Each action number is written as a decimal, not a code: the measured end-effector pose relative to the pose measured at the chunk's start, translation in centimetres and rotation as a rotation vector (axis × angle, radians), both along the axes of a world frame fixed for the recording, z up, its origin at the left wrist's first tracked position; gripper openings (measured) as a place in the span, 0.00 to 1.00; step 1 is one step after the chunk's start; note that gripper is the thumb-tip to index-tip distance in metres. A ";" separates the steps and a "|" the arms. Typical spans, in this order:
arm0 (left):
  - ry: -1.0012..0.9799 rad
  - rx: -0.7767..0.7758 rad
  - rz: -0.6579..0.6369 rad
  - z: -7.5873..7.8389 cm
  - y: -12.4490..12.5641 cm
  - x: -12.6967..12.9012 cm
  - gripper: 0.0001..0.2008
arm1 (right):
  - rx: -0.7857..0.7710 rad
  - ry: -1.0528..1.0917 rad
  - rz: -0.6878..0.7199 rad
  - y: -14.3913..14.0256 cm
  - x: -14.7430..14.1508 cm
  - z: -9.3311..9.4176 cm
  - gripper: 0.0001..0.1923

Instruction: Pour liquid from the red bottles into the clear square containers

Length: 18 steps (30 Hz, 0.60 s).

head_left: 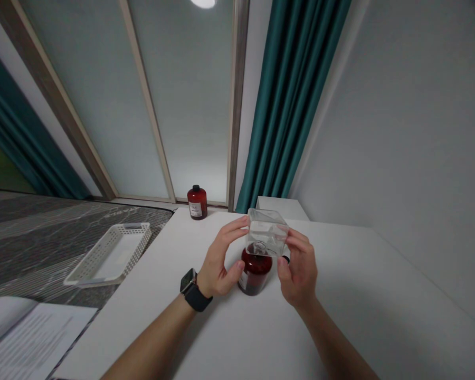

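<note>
A clear square plastic bottle (267, 233) is tipped upside down over the open mouth of a dark red round bottle (254, 273) that stands on the white table (360, 295). My left hand (219, 262), with a dark watch on its wrist, grips the clear bottle's left side, and its thumb rests against the red bottle. My right hand (298, 269) holds the clear bottle's right side. A small black cap (285, 259) shows just behind my right fingers.
A second dark red bottle (197, 202) with a black cap stands at the table's far edge by the window. A white slotted basket (113, 253) lies on the dark striped surface to the left. Printed papers (27, 338) lie at the lower left. Teal curtains hang behind.
</note>
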<state>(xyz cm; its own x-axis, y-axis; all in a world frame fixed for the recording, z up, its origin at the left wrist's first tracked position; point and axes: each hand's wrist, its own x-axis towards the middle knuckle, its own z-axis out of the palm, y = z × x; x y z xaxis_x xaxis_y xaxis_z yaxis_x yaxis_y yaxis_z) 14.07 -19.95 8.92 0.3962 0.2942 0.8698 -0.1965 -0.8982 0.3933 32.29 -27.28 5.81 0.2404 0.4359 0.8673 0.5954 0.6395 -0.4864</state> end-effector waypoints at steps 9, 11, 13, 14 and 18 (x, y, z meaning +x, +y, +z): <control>-0.006 0.000 -0.007 -0.1 0.1 0.0 0.23 | 0.002 -0.010 -0.005 0.0 0.0 0.1 0.15; -0.006 -0.003 -0.007 -0.1 0.0 -0.1 0.23 | 0.002 -0.010 -0.004 0.0 -0.1 0.1 0.15; -0.006 -0.005 -0.008 -0.1 0.0 -0.1 0.22 | 0.006 -0.011 0.000 0.0 -0.1 0.1 0.15; -0.006 -0.006 -0.010 -0.1 0.0 -0.1 0.22 | 0.010 -0.011 0.002 0.0 -0.1 0.1 0.15; -0.015 -0.002 -0.019 -0.2 0.1 0.0 0.23 | 0.020 -0.017 0.004 0.0 0.0 0.1 0.15</control>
